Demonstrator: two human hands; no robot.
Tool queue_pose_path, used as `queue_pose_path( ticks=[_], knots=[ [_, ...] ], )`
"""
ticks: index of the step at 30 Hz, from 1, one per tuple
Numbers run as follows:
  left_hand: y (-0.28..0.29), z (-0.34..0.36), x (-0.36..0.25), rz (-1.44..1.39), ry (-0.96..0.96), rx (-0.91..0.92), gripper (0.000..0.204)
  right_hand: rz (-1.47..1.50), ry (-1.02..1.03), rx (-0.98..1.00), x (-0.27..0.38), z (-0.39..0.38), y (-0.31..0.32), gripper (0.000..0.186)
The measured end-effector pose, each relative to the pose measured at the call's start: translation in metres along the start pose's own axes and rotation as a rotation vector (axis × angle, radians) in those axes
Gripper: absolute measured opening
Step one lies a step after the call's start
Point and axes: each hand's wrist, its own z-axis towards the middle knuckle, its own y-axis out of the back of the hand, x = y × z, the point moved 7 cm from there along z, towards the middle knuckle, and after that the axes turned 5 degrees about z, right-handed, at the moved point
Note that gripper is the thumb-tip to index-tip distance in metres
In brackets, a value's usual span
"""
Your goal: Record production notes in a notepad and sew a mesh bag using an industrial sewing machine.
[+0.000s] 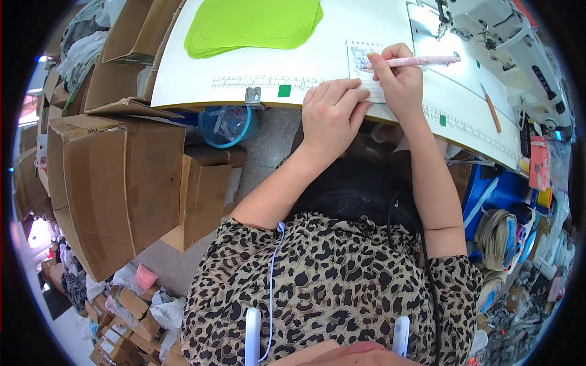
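A small spiral notepad [360, 53] with handwriting on its page lies at the front edge of the white table. My right hand [400, 82] is closed around a pink patterned pen [421, 61], held slantwise over the page. The pen's tip is hard to make out behind my fingers. My left hand [332, 110] rests at the table edge, fingers stretched out and their tips on the notepad's lower left part. To the left lies a stack of bright green fabric pieces [253, 27] with rounded corners.
A sewing machine [525, 55] stands at the right of the white table [274, 64]. An orange-handled tool [492, 110] lies nearby. Cardboard boxes [116, 189] crowd the left side. Below the edge is a blue basket [229, 131]; at the right is a coil of strap [495, 238].
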Motion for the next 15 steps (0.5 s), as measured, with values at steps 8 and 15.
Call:
queue_pose_path(
  ticks=[8,15],
  knots=[
    [0.0034,-0.0004,-0.0011,-0.005,0.006,0.022,0.015,0.129,-0.072,0.027,0.0023,-0.0006,-0.0009,0.019],
    [0.0032,-0.0011,0.0000,-0.013,0.015,0.013,0.016,-0.159,0.070,0.022,0.0086,-0.0006,-0.0009,0.020]
  ],
)
